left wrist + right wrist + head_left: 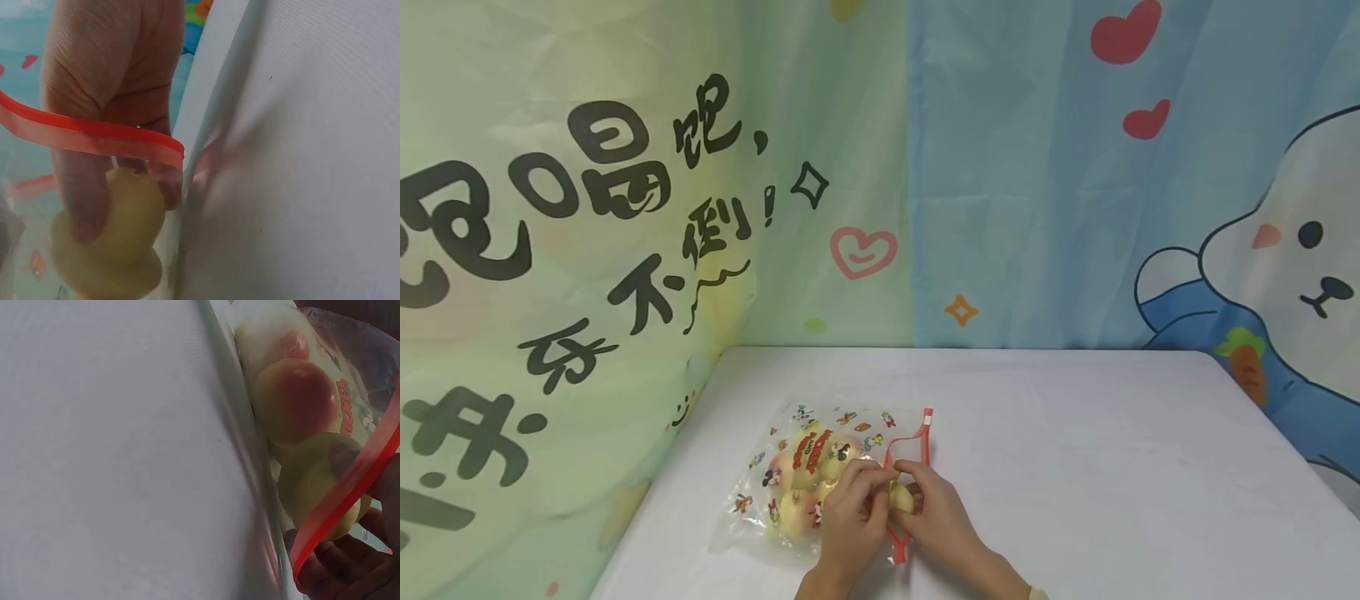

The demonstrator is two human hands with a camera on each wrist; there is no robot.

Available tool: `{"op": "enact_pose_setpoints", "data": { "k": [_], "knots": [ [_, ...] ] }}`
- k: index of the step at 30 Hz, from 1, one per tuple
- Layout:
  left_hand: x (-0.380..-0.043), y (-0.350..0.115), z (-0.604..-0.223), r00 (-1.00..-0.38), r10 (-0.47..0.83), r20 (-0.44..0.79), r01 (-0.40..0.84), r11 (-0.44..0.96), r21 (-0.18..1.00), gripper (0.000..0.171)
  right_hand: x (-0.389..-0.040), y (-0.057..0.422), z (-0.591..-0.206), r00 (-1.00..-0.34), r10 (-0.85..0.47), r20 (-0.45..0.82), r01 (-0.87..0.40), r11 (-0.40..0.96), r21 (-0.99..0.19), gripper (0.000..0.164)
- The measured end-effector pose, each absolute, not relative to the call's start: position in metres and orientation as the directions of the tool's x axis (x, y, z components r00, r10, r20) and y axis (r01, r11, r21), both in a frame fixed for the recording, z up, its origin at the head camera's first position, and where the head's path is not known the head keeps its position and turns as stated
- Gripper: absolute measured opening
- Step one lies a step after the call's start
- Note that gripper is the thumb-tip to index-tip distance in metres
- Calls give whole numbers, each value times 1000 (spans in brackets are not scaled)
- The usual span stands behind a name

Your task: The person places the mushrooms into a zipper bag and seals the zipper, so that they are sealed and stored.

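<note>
A clear zip bag (741,510) with cartoon prints and a red zip edge (925,446) lies on the table, holding several yellow-and-pink peaches (793,512). At its mouth, my right hand (940,512) grips a pale yellow peach (901,497) between thumb and fingers. My left hand (853,510) holds the bag near the same opening, fingertips close to the right hand's. In the left wrist view the red rim (94,134) crosses in front of a hand on the peach (134,215). The right wrist view shows the thumb over this peach (309,478), beside pinker peaches (297,403).
A white-covered table (1075,467) carries the bag left of its middle. Behind it hangs a printed cloth backdrop (1015,167) with hearts, lettering and a white cartoon animal. Another stretch of printed cloth (512,333) borders the table's left side.
</note>
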State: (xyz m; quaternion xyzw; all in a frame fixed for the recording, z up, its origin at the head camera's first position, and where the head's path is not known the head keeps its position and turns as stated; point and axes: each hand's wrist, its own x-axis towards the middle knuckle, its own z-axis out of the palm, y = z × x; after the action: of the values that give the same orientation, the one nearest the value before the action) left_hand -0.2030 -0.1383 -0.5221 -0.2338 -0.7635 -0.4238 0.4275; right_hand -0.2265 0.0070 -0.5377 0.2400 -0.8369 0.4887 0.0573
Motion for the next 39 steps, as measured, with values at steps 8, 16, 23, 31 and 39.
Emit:
{"op": "enact_pose_setpoints", "data": {
  "k": [8, 16, 23, 31, 39],
  "knots": [
    [-202, -139, -518, -554, -4, 833, 699, 541, 467, 19, -230, 7, -538, -886, -331, 325, -447, 421, -789, 53],
    [-202, -141, -515, -555, 6, 832, 695, 552, 460, 20, -237, 20, -532, -923, -177, 341, -384, 369, -846, 30],
    [-200, -142, -518, -564, 19, 826, 691, 558, 459, 21, -263, 35, -530, -961, 49, 271, -236, 359, -903, 17],
    [-196, -144, -522, -641, 126, 757, 678, 555, 482, 20, -291, 26, -523, -999, 10, 36, -30, 349, -936, 37],
    [-204, -140, -518, -715, 126, 688, 602, 612, 513, 11, -303, 17, -521, -998, 55, -23, 38, 288, -957, 31]
  ]
}}
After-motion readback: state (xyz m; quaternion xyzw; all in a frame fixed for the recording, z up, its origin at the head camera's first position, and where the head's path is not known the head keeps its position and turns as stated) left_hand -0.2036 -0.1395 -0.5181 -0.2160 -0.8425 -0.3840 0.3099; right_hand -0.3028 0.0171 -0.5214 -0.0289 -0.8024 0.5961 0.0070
